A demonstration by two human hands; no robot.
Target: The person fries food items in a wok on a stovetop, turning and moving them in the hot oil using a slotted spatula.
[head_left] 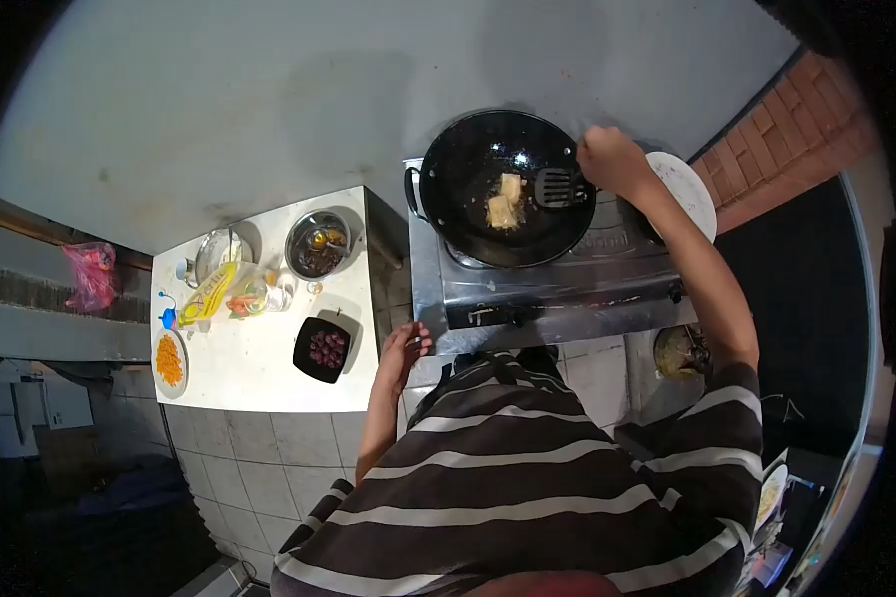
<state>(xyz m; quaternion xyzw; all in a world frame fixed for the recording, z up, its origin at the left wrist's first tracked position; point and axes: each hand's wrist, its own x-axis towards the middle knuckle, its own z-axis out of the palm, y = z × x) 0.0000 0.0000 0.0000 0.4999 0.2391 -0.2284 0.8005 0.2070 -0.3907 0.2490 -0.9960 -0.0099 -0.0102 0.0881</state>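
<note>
My right hand (615,162) is closed around the handle of a black slotted spatula (560,188) at the right rim of a black wok (468,224). The spatula's head lies inside the wok, just right of two pale golden food pieces (505,210). Some oil and small dark bits surround these pieces. The wok rests on a metal gas stove (567,294). Low at the stove's front left corner hangs my left hand (405,350), its fingers apart and holding nothing. Most of the spatula's handle is hidden by my right hand.
On the white table (244,383) at left stand a black square dish (322,349) of dark red pieces, a metal bowl (318,244), a yellow packet (209,296) and a plate of orange shreds (170,361). A white plate (689,194) sits right of the wok.
</note>
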